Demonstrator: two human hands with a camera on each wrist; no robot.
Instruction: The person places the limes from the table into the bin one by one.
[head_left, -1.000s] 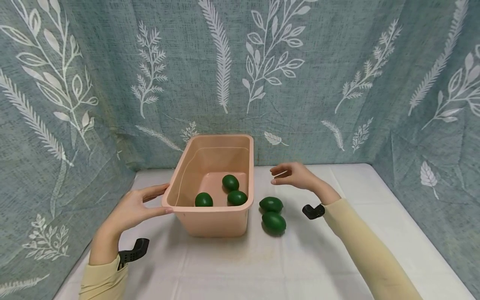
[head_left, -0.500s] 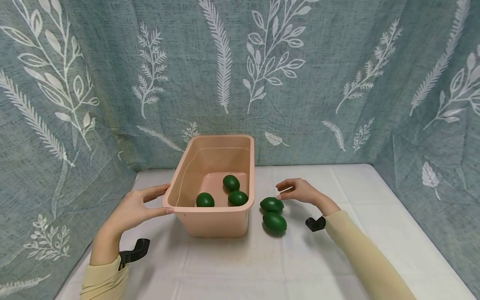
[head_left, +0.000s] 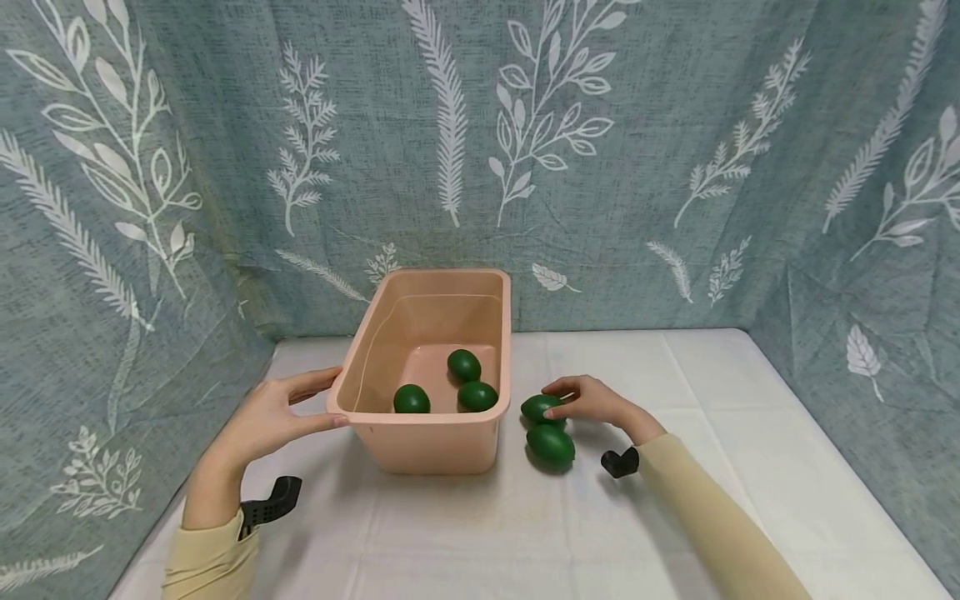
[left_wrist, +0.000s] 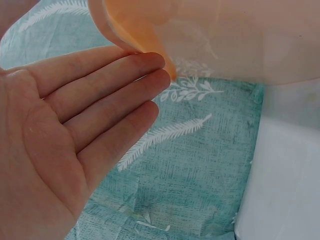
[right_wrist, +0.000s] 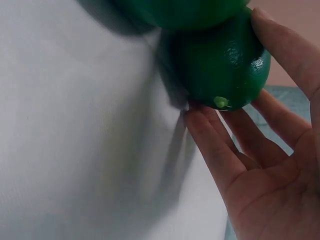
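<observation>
My right hand [head_left: 597, 402] holds a glossy dark green lime [head_left: 536, 407] that rests on the table, thumb on its near side and fingers round the far side. In the right wrist view, the same lime [right_wrist: 225, 70] shows a pale stem nub. A second lime [head_left: 551, 447] lies against it on the near side. Left of both stands a peach-coloured plastic bin [head_left: 435, 447] with three limes inside, one of them a lime [head_left: 412, 400] near the left wall. My left hand [head_left: 264, 417] touches the bin's near left corner with straight fingers [left_wrist: 120, 75] and thumb.
A white cloth covers the table [head_left: 450, 542]. Behind it and at both sides hangs a blue-green curtain [head_left: 637, 167] with white leaf prints. Each wrist wears a black camera mount, such as the left mount [head_left: 272, 502].
My right hand has come down and left from above the table onto the far lime and now holds it. The left hand and the bin have stayed in place.
</observation>
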